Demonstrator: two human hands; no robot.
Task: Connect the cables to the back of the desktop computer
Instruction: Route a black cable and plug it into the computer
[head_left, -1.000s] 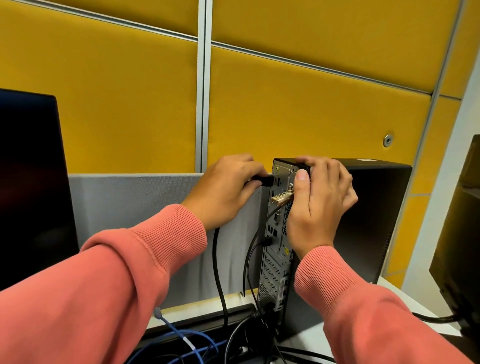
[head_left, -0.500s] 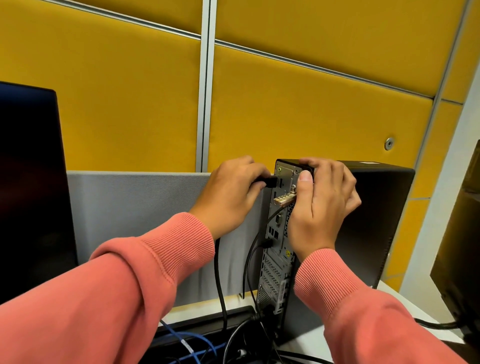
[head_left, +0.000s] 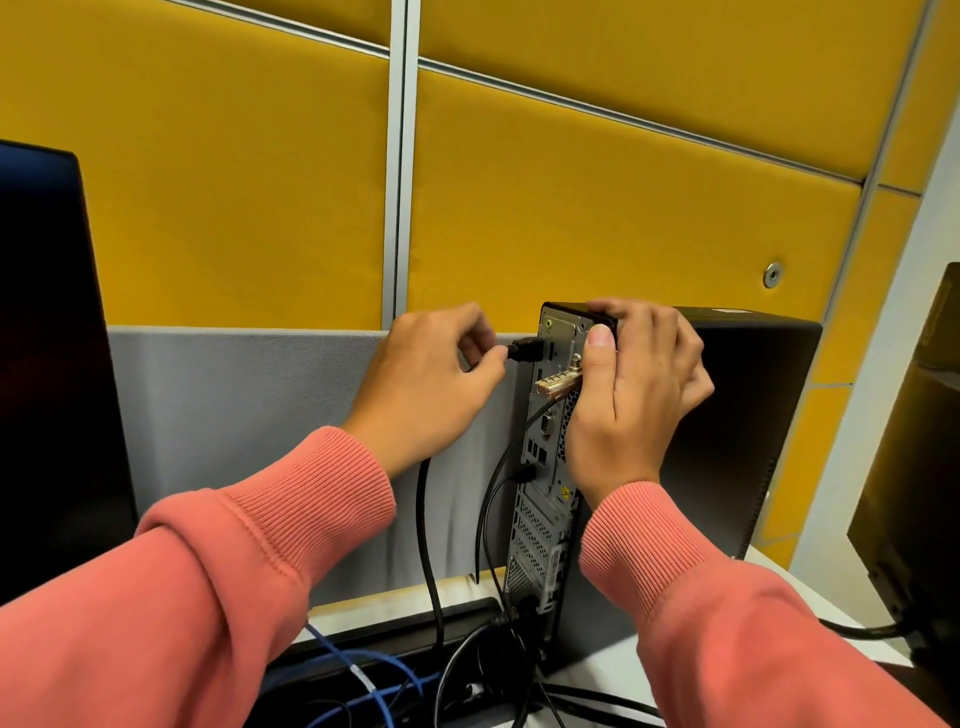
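Standing upright on the white desk (head_left: 613, 670), in front of the yellow wall panels (head_left: 597, 208) — the black desktop computer (head_left: 737, 431), its metal back panel (head_left: 545, 499) turned to the left. Pinching the black plug (head_left: 525, 351) of a black cable (head_left: 428, 540) with curled fingers, just at a port near the top of the panel: the left hand (head_left: 431, 389). Gripping the top rear corner of the case, fingers over the edge, thumb pressed on the panel — the right hand (head_left: 634, 395). Blue cables (head_left: 363, 675) lying below, near the case.
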